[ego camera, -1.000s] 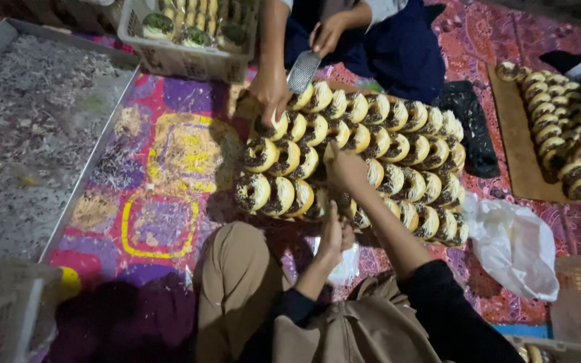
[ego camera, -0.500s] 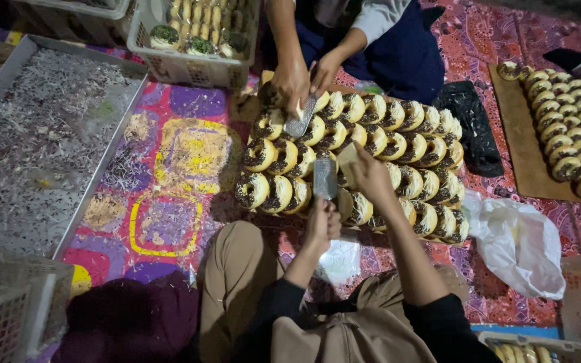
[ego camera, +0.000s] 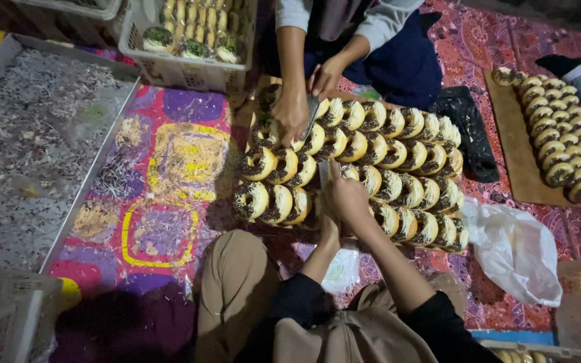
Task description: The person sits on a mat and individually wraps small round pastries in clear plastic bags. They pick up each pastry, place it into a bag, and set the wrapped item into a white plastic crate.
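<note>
Rows of ring doughnuts point(ego camera: 398, 158) with dark and white toppings stand on edge on a board in front of me. My left hand point(ego camera: 329, 220) reaches up to the near rows and grips a small metal scraper point(ego camera: 323, 172) whose blade stands between the doughnuts. My right hand point(ego camera: 350, 196) lies over the doughnuts just right of the blade, one finger along it; what its fingers hold is hidden. Across the board another person's hand point(ego camera: 292, 115) presses on the far rows, and their other hand point(ego camera: 327, 75) holds a second scraper point(ego camera: 312, 111).
A grey tray point(ego camera: 8, 60) full of shavings lies at the left on a patterned mat point(ego camera: 163, 181). A white basket point(ego camera: 183, 70) of doughnuts stands at the back. A wooden board point(ego camera: 516, 154) with more doughnuts lies at the right, with a white plastic bag point(ego camera: 516, 252) nearer me.
My hands have come together at the near rows, with the scraper now upright between doughnuts. The other person's hands have shifted left along the far rows.
</note>
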